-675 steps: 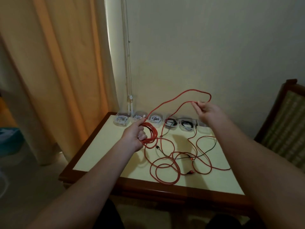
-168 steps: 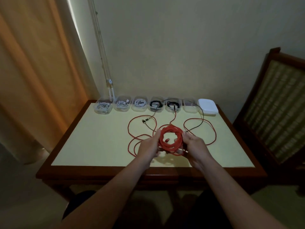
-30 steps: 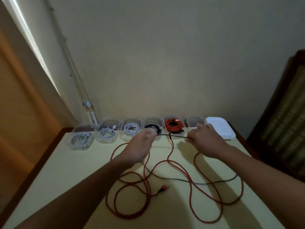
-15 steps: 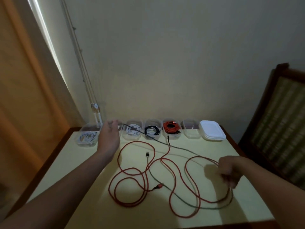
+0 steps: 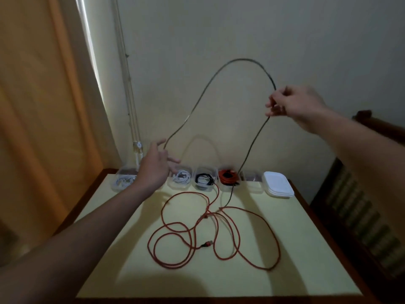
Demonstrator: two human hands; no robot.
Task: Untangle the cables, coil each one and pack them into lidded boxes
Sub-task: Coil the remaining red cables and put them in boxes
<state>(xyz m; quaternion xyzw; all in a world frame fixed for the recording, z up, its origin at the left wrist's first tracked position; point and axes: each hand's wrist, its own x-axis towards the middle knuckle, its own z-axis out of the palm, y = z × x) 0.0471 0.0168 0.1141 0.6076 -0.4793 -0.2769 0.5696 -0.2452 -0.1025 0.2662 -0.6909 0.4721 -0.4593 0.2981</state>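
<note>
Above the yellow-topped table [image 5: 306, 249], a dark cable [image 5: 241, 60] stands in a tall arch between the person's two hands. The right hand [image 5: 300, 106], up high, pinches it between thumb and fingertips. From there the cable drops to the tabletop, just in front of the red-coil box [image 5: 228, 176]. The cable's other end reaches the left hand [image 5: 153, 170], whose fingers are spread and blurred, so whether they grip it cannot be told. A long red cable [image 5: 206, 216] lies in loose, overlapping loops on the middle of the table, apart from both hands. Along the far edge runs a row of clear boxes: a white-coil box [image 5: 182, 177], then a black-coil box [image 5: 205, 179], the red one, and a last box [image 5: 252, 178] whose contents are unclear. A stack of white lids [image 5: 277, 185] sits just right of the row.
</note>
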